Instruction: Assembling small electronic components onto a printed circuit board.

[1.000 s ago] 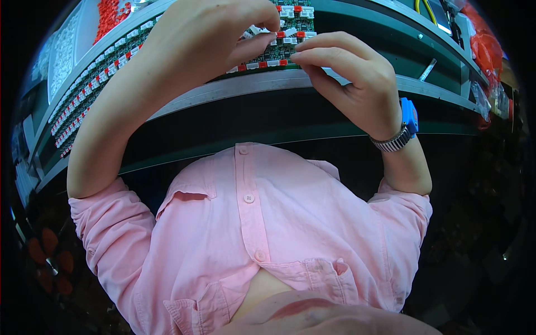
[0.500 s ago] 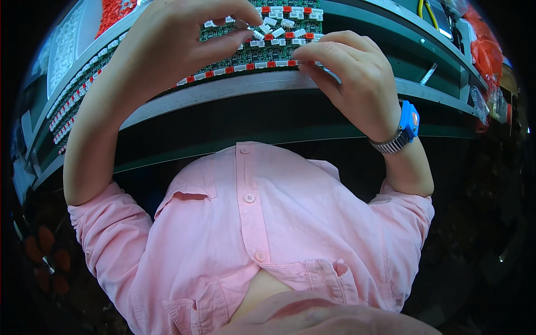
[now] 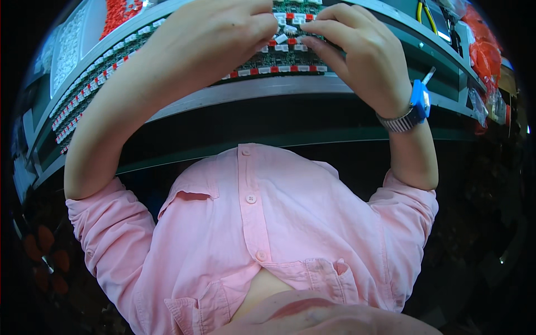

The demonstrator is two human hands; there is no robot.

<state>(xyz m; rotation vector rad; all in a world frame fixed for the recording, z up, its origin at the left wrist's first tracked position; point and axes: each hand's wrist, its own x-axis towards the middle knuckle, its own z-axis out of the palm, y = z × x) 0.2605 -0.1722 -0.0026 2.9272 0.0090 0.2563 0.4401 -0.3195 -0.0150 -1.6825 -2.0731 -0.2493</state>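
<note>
Green circuit boards (image 3: 279,58) with rows of red and white connectors lie at the top of the view. Over them my left hand (image 3: 234,33) is closed, its fingers curled together in a pinch; whatever is in them is hidden. Loose white connectors (image 3: 281,39) lie on the boards between my hands. My right hand (image 3: 365,50) hovers at the right end of the rows, thumb and forefinger apart, with no part seen between them. The forefinger tip is close to another white connector (image 3: 290,29). A metal band with a blue box (image 3: 421,103) circles my right wrist.
A grey metal rail (image 3: 268,87) runs along the bench's near edge. At the back left are a tub of white parts (image 3: 68,50) and a heap of red parts (image 3: 118,15). Yellow-handled pliers (image 3: 427,18) and orange plastic bags (image 3: 483,47) are at the right.
My left hand has moved right and its fingers have closed from a wider pinch. My right hand has shifted slightly up and right. Fewer loose white connectors show between them.
</note>
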